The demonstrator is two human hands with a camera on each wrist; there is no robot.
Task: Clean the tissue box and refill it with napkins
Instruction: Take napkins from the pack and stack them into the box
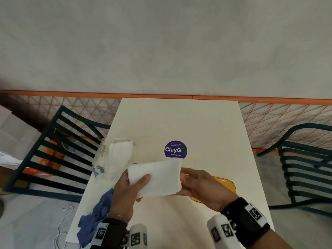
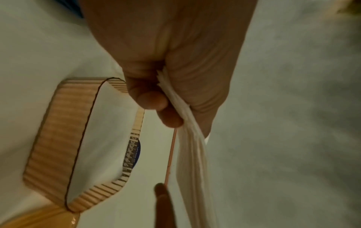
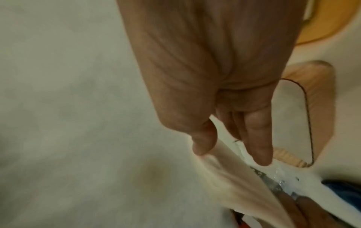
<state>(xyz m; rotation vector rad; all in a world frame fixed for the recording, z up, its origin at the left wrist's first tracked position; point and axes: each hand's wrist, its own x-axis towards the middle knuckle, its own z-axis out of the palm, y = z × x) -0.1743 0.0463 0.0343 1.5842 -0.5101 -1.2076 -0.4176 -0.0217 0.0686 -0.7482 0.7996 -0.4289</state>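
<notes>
I held the stack of napkins (image 1: 154,177) above the table's near half, my left hand (image 1: 125,194) pinching its left end with the thumb on top, my right hand (image 1: 203,187) gripping its right end. To do this well, I judged I should square the edges, keep the stack flat and lower it evenly into the tissue box (image 2: 64,131), which sat under my hands near the table's right edge. The head view showed only a yellow piece (image 1: 226,184) beside my right wrist; whether that was the lid I could not tell. The blue cloth (image 1: 95,220) lay by the near left corner, the opened napkin packet (image 1: 115,155) farther along the left edge, its print unreadable.
</notes>
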